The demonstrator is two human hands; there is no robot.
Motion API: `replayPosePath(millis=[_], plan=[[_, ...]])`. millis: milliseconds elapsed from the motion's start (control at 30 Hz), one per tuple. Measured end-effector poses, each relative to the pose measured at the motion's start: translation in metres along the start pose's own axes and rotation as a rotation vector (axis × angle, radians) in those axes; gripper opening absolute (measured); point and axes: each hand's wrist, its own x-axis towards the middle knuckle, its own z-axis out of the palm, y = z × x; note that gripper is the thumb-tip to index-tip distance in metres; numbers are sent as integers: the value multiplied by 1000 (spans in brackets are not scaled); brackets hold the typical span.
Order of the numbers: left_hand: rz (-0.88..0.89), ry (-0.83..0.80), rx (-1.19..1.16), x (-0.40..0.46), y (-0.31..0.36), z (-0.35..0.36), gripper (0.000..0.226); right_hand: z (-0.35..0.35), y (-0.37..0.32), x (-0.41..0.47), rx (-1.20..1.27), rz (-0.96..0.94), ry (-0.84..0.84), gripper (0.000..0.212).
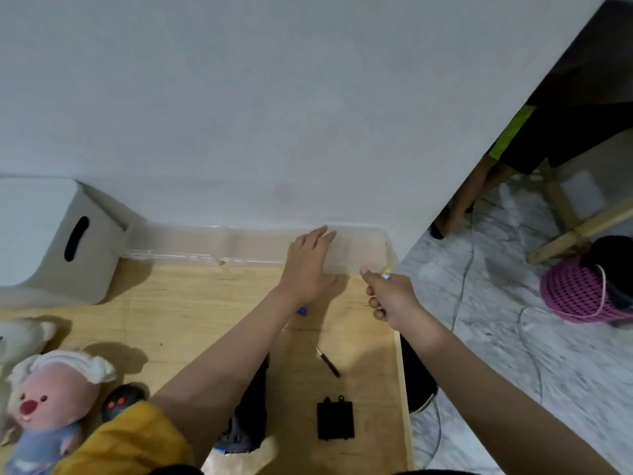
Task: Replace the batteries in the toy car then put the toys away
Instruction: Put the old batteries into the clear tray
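Observation:
My left hand point(308, 265) lies flat, fingers together, on the near wall of a clear plastic box point(205, 246) at the back of the wooden table point(191, 310). My right hand point(387, 296) is closed around a small battery point(386, 276) whose tip shows above the fist, near the box's right end. The dark toy car point(248, 416) sits mostly hidden under my left forearm. Its black battery cover point(335, 421) lies loose to the right. A small screwdriver point(327, 361) lies above the cover. A small blue item point(302, 310) peeks out under my left wrist.
A white storage bin point(51, 241) with a handle slot stands at the back left. Plush toys point(51, 402) and a dark remote point(120, 402) lie front left. The table's right edge point(402, 389) drops to marble floor with a pink basket point(579, 293) and a seated person's legs point(479, 186).

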Motion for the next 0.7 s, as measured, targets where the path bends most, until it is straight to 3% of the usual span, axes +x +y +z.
replayPosePath(millis=[167,367,700], plan=[[57,-36,110,22,-6,10,77,11,3,10,23,-50,11,20],[128,25,67,24,-17,16,75,22,12,22,40,-94,111,25],[148,70,39,23,-20,17,76,27,19,23,73,-119,140,24]])
